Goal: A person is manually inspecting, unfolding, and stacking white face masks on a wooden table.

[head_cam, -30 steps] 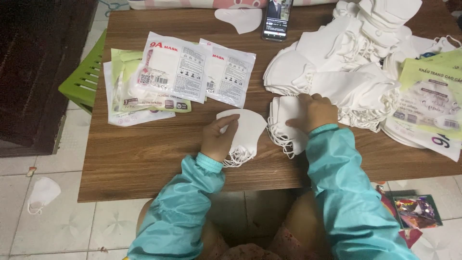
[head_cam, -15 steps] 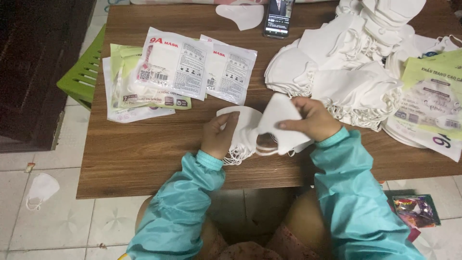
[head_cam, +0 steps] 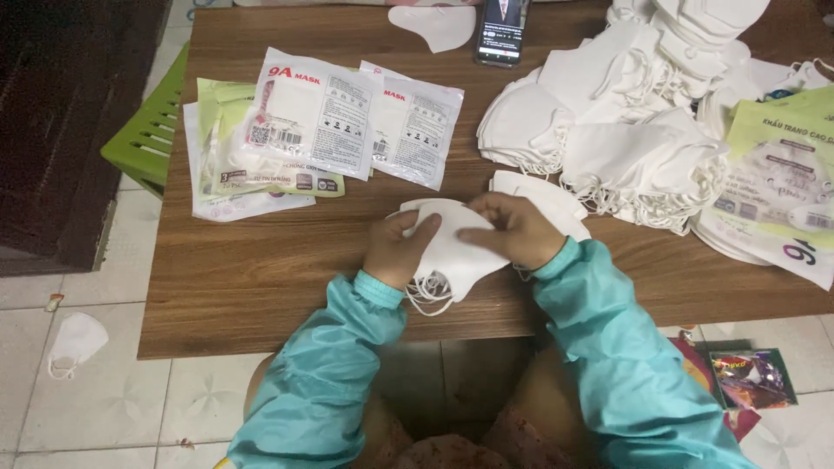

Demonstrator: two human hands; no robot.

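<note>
- Mask [head_cam: 452,252], white and folded, lies at the desk's [head_cam: 261,287] near edge, pinched in the grip of both left hand [head_cam: 398,252] and right hand [head_cam: 512,230].
- Sealed packets [head_cam: 321,122] lie finished at left (only a few).
- Loose mask heap [head_cam: 625,113] at right remains unpacked.

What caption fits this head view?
Both hands, left hand and right hand, hold white masks over a wooden table.

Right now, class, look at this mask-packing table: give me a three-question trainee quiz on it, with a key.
1. True or false: both hands grip one white mask.
2. Which lies at the table's far edge? A) scissors B) phone C) cup
3. What colour is the stool beside the table?

Key:
1. True: left hand and right hand grip it.
2. B
3. Green
</note>
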